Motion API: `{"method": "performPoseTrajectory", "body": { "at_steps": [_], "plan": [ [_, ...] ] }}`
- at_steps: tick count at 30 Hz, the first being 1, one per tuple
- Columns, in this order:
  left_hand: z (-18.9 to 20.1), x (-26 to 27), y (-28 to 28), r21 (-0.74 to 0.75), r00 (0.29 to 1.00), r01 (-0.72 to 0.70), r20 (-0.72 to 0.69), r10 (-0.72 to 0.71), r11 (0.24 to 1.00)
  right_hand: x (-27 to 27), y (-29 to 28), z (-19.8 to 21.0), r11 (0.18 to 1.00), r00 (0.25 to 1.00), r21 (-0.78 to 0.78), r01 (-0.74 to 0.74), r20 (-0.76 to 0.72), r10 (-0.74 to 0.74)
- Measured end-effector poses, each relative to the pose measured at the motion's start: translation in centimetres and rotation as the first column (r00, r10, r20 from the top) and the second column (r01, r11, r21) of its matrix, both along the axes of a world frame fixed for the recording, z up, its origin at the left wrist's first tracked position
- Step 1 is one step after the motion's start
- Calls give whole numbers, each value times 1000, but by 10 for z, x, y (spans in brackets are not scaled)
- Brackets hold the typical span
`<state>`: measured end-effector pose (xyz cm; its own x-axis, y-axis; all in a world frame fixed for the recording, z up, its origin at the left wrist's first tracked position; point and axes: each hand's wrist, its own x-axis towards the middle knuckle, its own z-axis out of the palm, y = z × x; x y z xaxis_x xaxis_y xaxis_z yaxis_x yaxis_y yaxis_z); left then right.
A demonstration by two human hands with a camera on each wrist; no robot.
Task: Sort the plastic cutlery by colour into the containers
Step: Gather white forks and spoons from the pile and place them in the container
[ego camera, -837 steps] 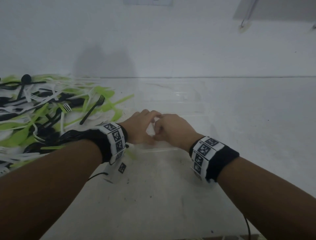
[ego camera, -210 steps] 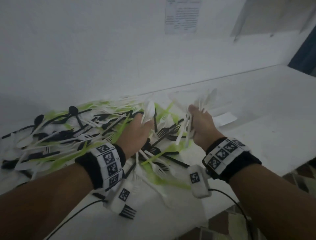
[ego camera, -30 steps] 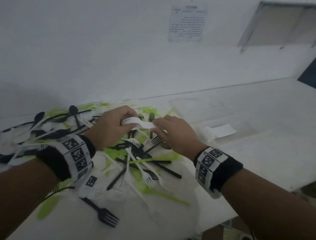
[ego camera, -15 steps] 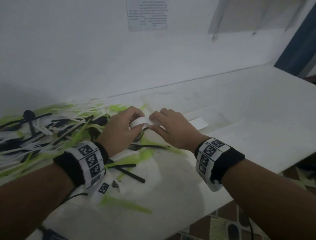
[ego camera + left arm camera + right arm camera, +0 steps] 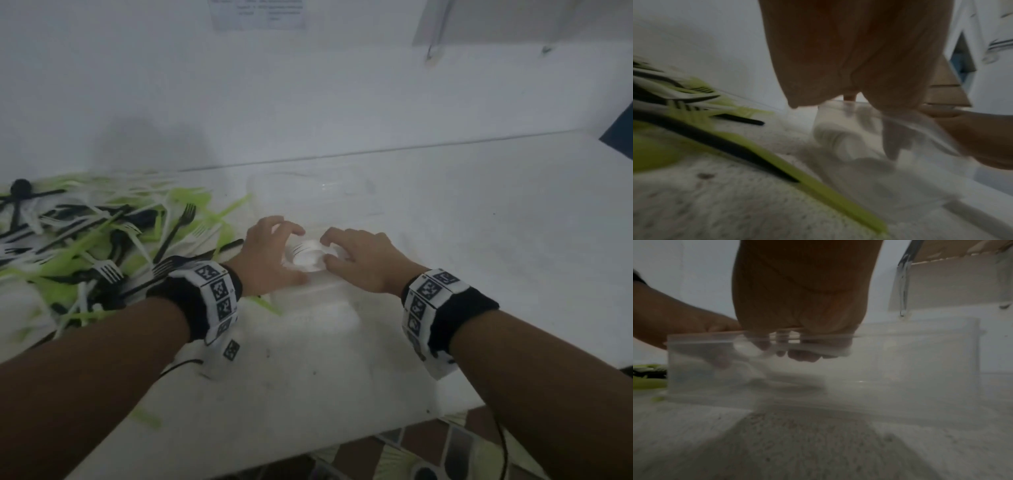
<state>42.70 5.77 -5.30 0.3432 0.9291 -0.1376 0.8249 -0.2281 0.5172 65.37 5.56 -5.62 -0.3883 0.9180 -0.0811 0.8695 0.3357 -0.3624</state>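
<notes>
Both of my hands meet over the near clear container (image 5: 308,296) in the middle of the white table. Between them is a bundle of white cutlery (image 5: 310,257), lowered into the container's open top. My left hand (image 5: 295,255) curls round its left side and my right hand (image 5: 327,251) pinches its right side. In the right wrist view my right hand's fingers (image 5: 803,356) reach inside the clear wall (image 5: 900,361). The left wrist view shows the white bundle (image 5: 836,139) blurred below my left hand (image 5: 838,65). How many pieces it holds is hidden.
A mixed pile of green, black and white cutlery (image 5: 102,240) covers the table to the left. A second clear container (image 5: 308,192) stands behind the near one, by the wall. A green knife (image 5: 818,186) lies near my left wrist. The table's front edge (image 5: 342,442) is close below.
Both hands have carried the white bundle rightwards from above the pile and lowered it into the near clear container. The view has swung to the right with them.
</notes>
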Motion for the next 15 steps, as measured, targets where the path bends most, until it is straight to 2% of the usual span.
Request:
{"method": "performPoseTrajectory", "body": {
  "at_steps": [5, 10, 15],
  "plan": [
    [5, 4, 10, -152, 996, 19, -83, -32, 988, -5, 2, -3, 997, 999, -77, 19, -46, -23],
    [-1, 11, 9, -61, 983, -20, -182, 8, 998, -1, 8, -7, 997, 995, -78, 14, -94, -21],
    [-4, 15, 6, -3, 985, -49, -167, 47, 999, 5, 17, -8, 986, 987, -154, -55, -155, 31]
  ]
}}
